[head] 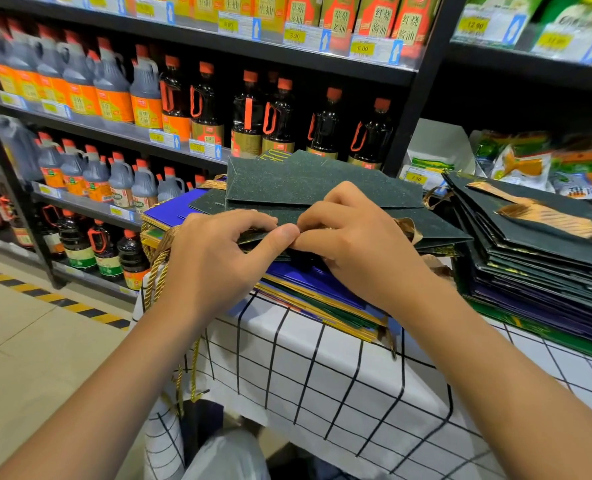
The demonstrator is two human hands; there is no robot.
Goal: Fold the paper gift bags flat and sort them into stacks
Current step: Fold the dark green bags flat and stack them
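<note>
Both hands (left [214, 251], right [350, 237]) pinched the dark green bag [322, 188] atop the near pile; a flattened stack [537, 251] stood finished, more remained.

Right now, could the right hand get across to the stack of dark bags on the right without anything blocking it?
Probably yes. The right hand pinches the dark green bag with the left hand, so it must let go first. Between it and the right stack only ribbon handles show.
</note>
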